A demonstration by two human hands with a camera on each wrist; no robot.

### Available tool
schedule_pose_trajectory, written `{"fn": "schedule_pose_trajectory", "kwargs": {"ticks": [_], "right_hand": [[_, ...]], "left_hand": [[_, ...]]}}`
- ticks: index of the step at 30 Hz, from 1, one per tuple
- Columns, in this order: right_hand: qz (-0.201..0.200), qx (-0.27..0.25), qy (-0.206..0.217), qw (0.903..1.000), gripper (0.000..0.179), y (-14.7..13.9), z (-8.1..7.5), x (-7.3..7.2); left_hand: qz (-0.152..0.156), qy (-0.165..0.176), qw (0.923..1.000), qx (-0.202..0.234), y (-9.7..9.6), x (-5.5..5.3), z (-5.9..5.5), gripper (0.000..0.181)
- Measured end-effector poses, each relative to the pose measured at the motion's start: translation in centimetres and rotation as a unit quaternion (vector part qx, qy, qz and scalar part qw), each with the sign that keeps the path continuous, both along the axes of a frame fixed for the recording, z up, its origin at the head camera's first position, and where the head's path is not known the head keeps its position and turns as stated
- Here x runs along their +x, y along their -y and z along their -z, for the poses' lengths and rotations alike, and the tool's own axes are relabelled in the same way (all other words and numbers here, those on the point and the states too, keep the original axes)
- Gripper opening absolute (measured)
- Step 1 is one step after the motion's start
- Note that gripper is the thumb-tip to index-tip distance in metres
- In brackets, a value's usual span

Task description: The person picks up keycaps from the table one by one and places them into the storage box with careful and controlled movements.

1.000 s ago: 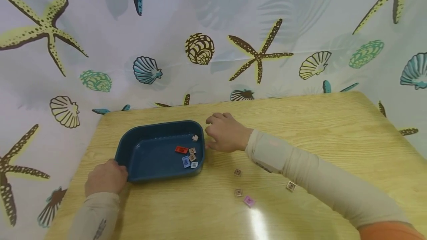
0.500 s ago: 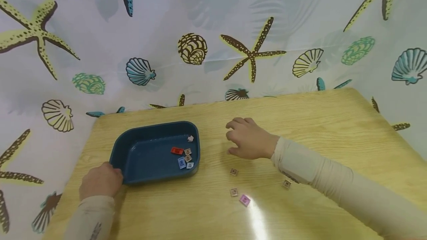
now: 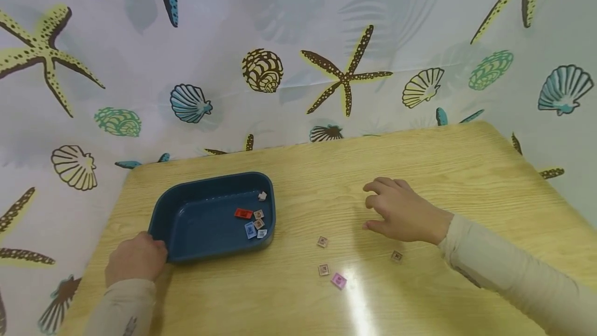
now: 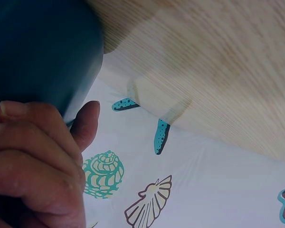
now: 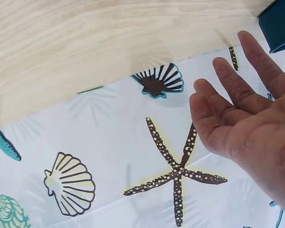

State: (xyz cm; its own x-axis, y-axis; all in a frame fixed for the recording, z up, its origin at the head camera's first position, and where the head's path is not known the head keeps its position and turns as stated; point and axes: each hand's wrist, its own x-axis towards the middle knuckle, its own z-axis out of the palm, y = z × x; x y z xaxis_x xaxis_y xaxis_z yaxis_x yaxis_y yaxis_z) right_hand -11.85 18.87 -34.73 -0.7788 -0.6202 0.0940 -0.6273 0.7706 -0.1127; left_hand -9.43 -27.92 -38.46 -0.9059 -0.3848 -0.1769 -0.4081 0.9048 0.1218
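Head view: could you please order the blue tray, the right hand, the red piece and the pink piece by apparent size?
1. Blue tray
2. Right hand
3. Red piece and pink piece: too alike to rank.

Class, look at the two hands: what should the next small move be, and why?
Probably the right hand should lower to the tile nearest it and pinch it: that hand looks empty, the tile lies loose on the table, while the tray, gripped by the left hand, already holds several small pieces.
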Motion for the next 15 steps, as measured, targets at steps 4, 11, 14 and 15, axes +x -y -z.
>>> {"fn": "schedule_pose_trajectory", "kwargs": {"ticks": [4, 11, 14, 15], "right_hand": [[0.009, -0.007, 0.009, 0.9999, 0.022, -1.8, 0.8, 1.4], [0.013, -0.020, 0.023, 0.9994, 0.024, -3.8, 2.6, 3.5], [0.015, -0.014, 0.015, 0.9997, 0.025, -4.3, 3.3, 4.3], [0.019, -0.013, 0.015, 0.9996, 0.025, -4.5, 3.4, 4.6]], "left_hand": [[0.000, 0.002, 1.0000, -0.002, -0.1, 0.0, -0.3, 0.035], [-0.002, 0.023, 0.9997, -0.001, -0.1, -0.3, -0.6, 0.037], [-0.005, 0.033, 0.9994, 0.002, -0.1, -0.3, -0.7, 0.038], [-0.005, 0.035, 0.9994, 0.002, -0.1, -0.3, -0.7, 0.038]]}}
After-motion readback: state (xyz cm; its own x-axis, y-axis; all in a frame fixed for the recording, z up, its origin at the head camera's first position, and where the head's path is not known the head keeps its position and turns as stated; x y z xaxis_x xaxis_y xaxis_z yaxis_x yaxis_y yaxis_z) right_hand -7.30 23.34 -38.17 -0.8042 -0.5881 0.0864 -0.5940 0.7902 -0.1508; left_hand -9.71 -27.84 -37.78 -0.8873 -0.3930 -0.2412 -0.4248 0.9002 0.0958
